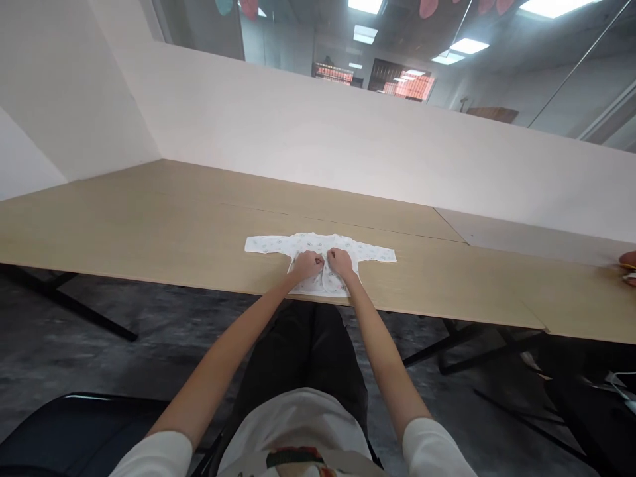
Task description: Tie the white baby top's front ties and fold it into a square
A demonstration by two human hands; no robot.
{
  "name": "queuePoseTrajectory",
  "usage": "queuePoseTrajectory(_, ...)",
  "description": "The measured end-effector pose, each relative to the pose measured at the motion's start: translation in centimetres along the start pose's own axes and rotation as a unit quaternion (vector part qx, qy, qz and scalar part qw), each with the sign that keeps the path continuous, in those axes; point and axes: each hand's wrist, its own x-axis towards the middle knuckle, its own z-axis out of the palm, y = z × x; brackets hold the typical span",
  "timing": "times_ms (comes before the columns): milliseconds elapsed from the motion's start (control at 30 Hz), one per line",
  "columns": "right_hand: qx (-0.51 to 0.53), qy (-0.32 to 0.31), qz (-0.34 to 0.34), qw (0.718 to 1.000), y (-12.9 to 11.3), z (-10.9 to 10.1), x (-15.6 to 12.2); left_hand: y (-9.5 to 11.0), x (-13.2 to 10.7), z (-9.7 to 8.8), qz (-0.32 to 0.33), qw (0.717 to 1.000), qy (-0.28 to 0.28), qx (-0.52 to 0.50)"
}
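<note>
A small white baby shirt (370, 251) with a faint print lies flat on the wooden table (149, 232), sleeves spread to the left and right. Both my hands rest on its middle, side by side. My left hand (307, 264) has its fingers curled and pinching the cloth at the front opening. My right hand (340, 262) is closed the same way on the fabric just to the right. The lower part of the shirt shows between and below my hands, near the table's front edge.
A pale partition wall (348, 139) runs behind the table. A second tabletop (571, 291) joins at the right, with a person's hand (629, 265) at its far right edge. A dark chair (74, 430) is at the lower left, table legs below.
</note>
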Motion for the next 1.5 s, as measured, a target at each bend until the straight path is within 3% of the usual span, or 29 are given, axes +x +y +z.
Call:
queuePoseTrajectory(133,0.012,0.022,-0.016,1.0,-0.6,0.2,-2.5,0.2,-0.5,0.7,0.032,0.999,-0.01,0.031)
queuePoseTrajectory(333,0.022,0.126,-0.021,0.992,-1.5,0.9,-5.0,0.1,-0.8,0.6,0.042,0.998,-0.015,0.032)
queuePoseTrajectory(567,0.105,0.059,0.042,0.992,-1.0,0.4,-5.0,0.1,-1.0,0.6,0.044,0.999,-0.018,0.024)
queuePoseTrajectory(1167,0.31,0.09,0.057,0.945,-0.6,0.1,-5.0,0.5,-1.3,-0.1,0.01,0.992,-0.008,-0.124)
queuePoseTrajectory(1500,0.332,0.102,0.068,0.935,-0.5,0.4,-4.8,0.1,-1.5,-0.3,-0.003,0.981,-0.006,-0.193)
